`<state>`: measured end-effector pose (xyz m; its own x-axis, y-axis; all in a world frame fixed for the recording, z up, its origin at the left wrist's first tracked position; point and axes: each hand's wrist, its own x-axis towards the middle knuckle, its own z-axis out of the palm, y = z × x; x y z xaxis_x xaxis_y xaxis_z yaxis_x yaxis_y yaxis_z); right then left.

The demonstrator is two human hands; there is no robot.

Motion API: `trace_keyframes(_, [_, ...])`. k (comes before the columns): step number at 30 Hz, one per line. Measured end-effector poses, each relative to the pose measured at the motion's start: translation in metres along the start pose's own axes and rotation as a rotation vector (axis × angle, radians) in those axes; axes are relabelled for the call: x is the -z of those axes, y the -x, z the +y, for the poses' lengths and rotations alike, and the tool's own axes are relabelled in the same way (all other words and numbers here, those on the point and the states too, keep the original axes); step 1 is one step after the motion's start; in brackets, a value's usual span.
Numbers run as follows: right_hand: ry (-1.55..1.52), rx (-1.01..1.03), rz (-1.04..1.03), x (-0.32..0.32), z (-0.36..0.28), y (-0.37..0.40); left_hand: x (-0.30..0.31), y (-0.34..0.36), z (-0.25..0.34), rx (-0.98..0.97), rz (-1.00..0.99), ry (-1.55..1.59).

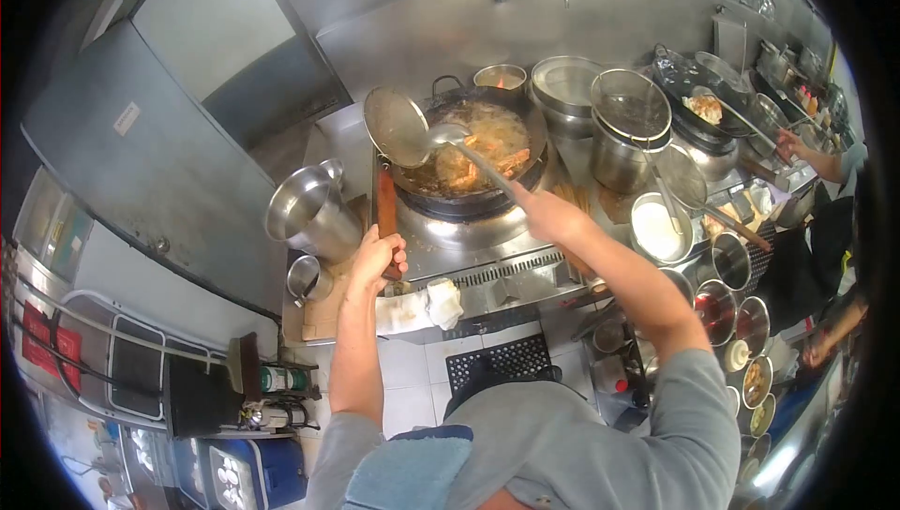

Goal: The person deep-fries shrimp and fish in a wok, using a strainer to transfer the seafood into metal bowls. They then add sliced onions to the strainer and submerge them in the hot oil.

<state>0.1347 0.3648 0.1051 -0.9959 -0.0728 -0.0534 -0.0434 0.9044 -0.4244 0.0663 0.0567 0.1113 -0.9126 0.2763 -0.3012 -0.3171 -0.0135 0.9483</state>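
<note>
My left hand (378, 255) is closed round the wooden handle of a round strainer (396, 127), whose mesh bowl is tilted up over the left rim of a wok (531, 163). Bubbling oil fills the wok, and orange-brown pieces of frying food (483, 165) float in it. In my right hand (551, 216) is the long metal handle of a ladle (450, 134). The ladle's bowl is over the oil, close to the strainer's right edge.
A tall steel pot (312, 215) and a small steel cup (307, 277) stand left of the wok. To the right are a strainer on a pot (619, 158) and a bowl of white liquid (659, 229). Another person's hand (793, 146) works at a second wok (682, 69).
</note>
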Motion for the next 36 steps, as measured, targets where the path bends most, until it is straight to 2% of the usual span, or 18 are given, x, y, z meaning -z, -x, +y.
trace_keyframes(5, [-0.032, -0.077, 0.128, -0.003, 0.019, 0.051, 0.046, -0.055, 0.004, -0.042, 0.038, -0.436])
trace_keyframes(8, [-0.156, -0.167, 0.222, -0.016, 0.021, 0.057, 0.06, -0.104, 0.003, -0.021, -0.109, -0.467])
trace_keyframes(9, [-0.177, -0.234, 0.223, -0.014, 0.014, 0.058, 0.052, -0.107, 0.014, 0.062, -0.169, -0.493])
trace_keyframes(13, [-0.234, -0.294, 0.329, -0.025, 0.009, 0.055, 0.05, -0.15, 0.01, 0.18, -0.418, -0.123])
trace_keyframes(16, [-0.246, -0.298, 0.342, -0.026, 0.01, 0.05, 0.053, -0.167, 0.004, 0.224, -0.514, 0.067])
trace_keyframes(19, [-0.191, -0.313, 0.306, -0.012, 0.01, 0.037, 0.047, -0.152, 0.006, 0.216, -0.521, 0.136])
trace_keyframes(23, [-0.113, -0.229, 0.304, 0.0, 0.006, 0.01, 0.038, -0.107, 0.012, 0.111, -0.473, 0.024])
trace_keyframes(29, [-0.049, -0.171, 0.255, -0.005, 0.011, -0.033, 0.018, -0.073, 0.017, 0.065, -0.384, -0.161])
trace_keyframes(31, [-0.041, -0.154, 0.226, -0.004, 0.011, -0.03, 0.014, -0.067, 0.005, 0.007, -0.315, -0.162])
trace_keyframes(36, [0.015, -0.138, 0.057, 0.013, 0.013, 0.014, 0.028, -0.059, 0.012, 0.036, -0.24, -0.182])
